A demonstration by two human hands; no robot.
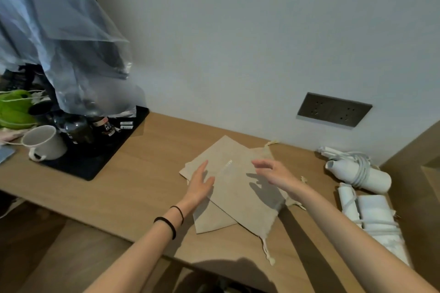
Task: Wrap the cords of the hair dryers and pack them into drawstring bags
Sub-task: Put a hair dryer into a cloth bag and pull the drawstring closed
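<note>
Wooden bench (147,173) bearing a black tray (95,162) at far left, two overlapping beige drawstring bags (233,188) at centre, and, at right, a far hair dryer (371,177) and a near hair dryer (372,209), both cord-wrapped.

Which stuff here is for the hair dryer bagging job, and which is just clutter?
Job: drawstring bags, left hand and right hand over them; far hair dryer and near hair dryer, cords wrapped.

Lying about: mug, black tray, bottles, plastic bag, wall socket.
</note>
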